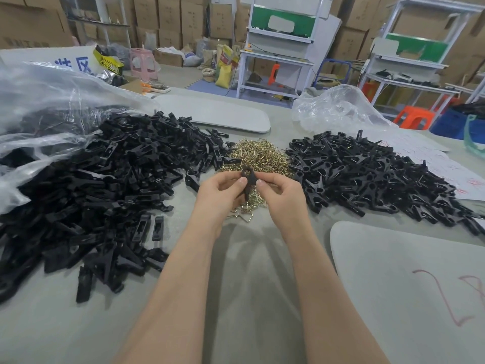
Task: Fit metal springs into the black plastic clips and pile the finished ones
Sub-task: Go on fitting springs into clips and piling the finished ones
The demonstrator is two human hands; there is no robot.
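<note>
**Both hands pinch one clip above the springs**

The left hand (220, 191) and right hand (280, 195) meet at the middle of the grey surface (236, 271). Both are closed on a single black plastic clip (248, 177), thumbs pressed against its sides. The clip is held just above the near edge of a heap of brass-coloured wire springs (259, 156).

Left of the springs lies a broad pile of loose black plastic clip parts (105, 185), which reaches under a crumpled clear plastic bag (39, 101) at the far left. Right of the springs lies a pile of assembled black clips (367, 174), with a second clear plastic bag (338, 109) beyond it. A rounded grey board (406, 285) with red marks lies at the near right.
</note>
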